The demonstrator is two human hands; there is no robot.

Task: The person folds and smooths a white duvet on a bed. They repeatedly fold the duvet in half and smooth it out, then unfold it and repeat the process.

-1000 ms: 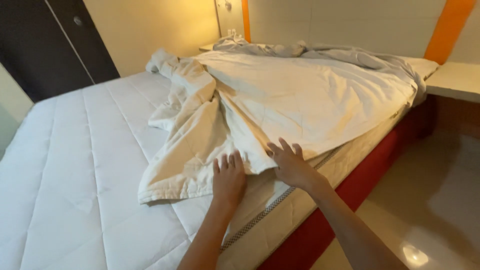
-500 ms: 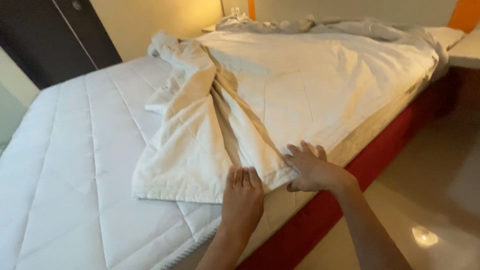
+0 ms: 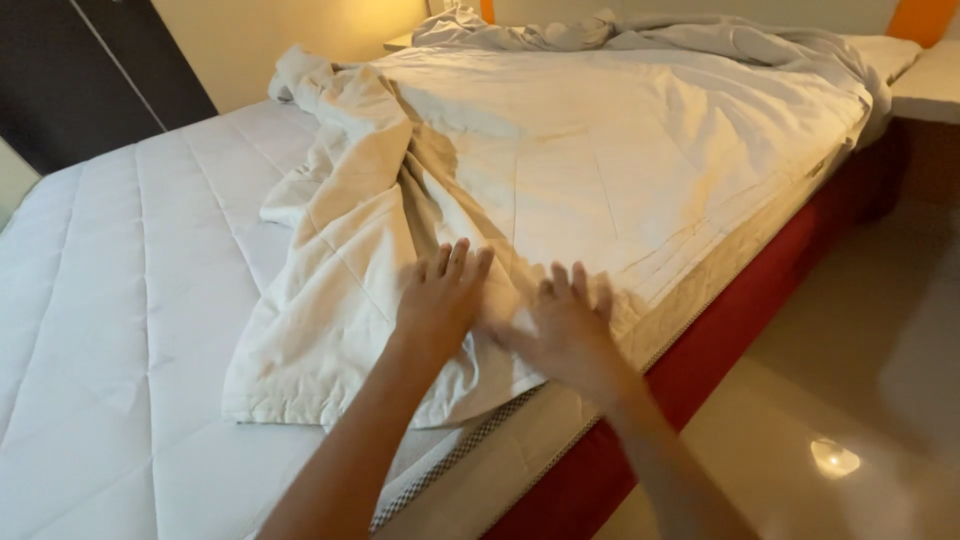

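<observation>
sheet (image 3: pixel 600 170) bunched on mattress (image 3: pixel 110 300), both hands flat.

A bedroom, likely in a home or guest lodging: a wide bed (image 3: pixel 150 300) with a white quilted mattress fills most of the view, its base (image 3: pixel 700 370) clad in red. A crumpled cream sheet (image 3: pixel 560 190) lies spread over the far half, bunched into folds toward the middle, and a grey sheet (image 3: pixel 640 35) is heaped at the head end. A pale side table (image 3: pixel 930 90) stands against the bed's far corner, below an orange wall panel (image 3: pixel 915 18). Dark cupboard doors (image 3: pixel 100 70) rise beyond the mattress on the left. The glossy tiled floor (image 3: pixel 850 400) reflects a ceiling light, and warm yellow lamplight washes the plain wall.
</observation>
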